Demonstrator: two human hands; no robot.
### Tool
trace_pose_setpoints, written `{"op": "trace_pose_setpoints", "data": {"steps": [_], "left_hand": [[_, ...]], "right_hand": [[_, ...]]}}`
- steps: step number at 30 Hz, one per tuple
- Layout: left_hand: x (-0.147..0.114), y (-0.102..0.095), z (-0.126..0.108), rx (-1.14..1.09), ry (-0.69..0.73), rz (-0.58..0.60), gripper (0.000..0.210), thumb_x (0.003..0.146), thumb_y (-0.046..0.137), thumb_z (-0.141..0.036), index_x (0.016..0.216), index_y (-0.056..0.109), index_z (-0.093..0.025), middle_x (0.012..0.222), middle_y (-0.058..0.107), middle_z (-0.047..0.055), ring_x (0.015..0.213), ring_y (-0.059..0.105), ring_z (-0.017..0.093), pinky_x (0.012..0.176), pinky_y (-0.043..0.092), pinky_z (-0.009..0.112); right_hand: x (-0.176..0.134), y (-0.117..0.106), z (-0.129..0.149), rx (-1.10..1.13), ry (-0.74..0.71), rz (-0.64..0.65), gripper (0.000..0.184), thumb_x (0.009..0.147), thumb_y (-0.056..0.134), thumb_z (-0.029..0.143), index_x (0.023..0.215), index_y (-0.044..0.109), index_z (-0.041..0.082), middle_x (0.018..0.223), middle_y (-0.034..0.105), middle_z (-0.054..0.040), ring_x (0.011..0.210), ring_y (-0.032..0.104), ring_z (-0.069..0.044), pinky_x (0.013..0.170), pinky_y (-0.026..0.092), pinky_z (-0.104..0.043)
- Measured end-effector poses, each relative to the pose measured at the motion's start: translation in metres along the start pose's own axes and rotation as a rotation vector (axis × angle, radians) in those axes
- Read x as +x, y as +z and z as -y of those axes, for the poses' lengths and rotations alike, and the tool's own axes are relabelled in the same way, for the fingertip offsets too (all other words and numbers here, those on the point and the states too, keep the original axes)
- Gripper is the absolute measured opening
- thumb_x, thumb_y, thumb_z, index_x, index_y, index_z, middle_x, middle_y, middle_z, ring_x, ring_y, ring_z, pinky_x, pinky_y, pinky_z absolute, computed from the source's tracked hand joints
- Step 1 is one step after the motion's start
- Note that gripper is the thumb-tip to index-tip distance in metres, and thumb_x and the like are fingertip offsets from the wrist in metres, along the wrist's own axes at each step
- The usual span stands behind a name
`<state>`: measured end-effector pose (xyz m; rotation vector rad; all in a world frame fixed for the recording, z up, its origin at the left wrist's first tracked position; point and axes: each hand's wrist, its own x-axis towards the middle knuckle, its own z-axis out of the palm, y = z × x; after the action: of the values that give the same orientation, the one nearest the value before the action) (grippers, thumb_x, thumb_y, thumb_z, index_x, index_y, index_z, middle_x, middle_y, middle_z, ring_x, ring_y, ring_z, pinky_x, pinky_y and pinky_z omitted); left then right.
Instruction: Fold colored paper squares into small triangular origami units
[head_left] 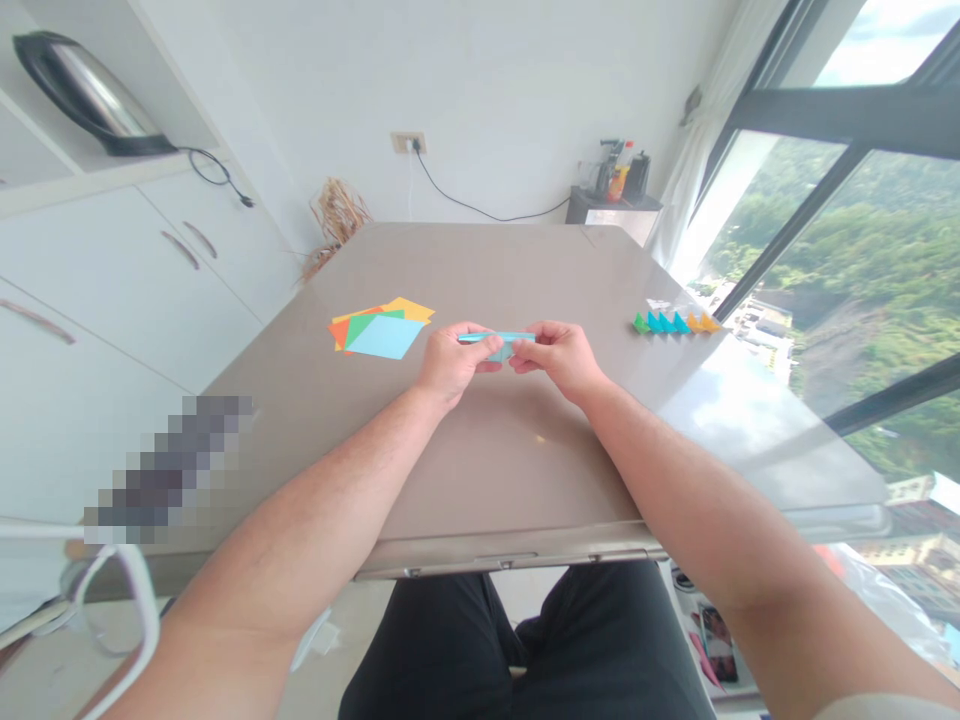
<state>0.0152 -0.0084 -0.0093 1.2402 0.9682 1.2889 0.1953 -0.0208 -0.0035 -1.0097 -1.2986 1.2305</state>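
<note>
A small piece of light-blue folded paper (504, 347) is stretched between my two hands above the middle of the table. My left hand (459, 358) pinches its left end, thumb on top. At the other end, my right hand (564, 358) grips it the same way with thumb and fingers. Parts of the paper are hidden behind my fingers. Left of my hands lies a fanned pile of paper sheets (386, 338) in light blue, green, orange and yellow. Over to the right stands a row of small folded paper shapes (677, 323), green, blue and orange.
The grey-brown table (495, 450) reaches from my lap toward the wall. A blurred-out dark object (169, 470) lies at its left edge. A kettle (94, 95) sits on the left shelf. On the right is a large window (847, 230); a small cabinet (613, 212) holds bottles.
</note>
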Motion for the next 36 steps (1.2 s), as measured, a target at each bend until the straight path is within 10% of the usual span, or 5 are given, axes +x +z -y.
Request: {"op": "trace_pose_setpoints", "data": {"steps": [36], "left_hand": [[-0.0038,-0.0009,-0.0019,0.128,0.071,0.079,0.029,0.065,0.086,-0.035,0.079,0.072,-0.014,0.073,0.070,0.004,0.072,0.067,0.019,0.065,0.061,0.034]], "right_hand": [[0.0025,-0.0045,-0.0046,-0.137,-0.053,0.021,0.027,0.070,0.082,0.042,0.072,0.069,0.018,0.062,0.065,0.0000,0.061,0.061,-0.014,0.066,0.052,-0.030]]}}
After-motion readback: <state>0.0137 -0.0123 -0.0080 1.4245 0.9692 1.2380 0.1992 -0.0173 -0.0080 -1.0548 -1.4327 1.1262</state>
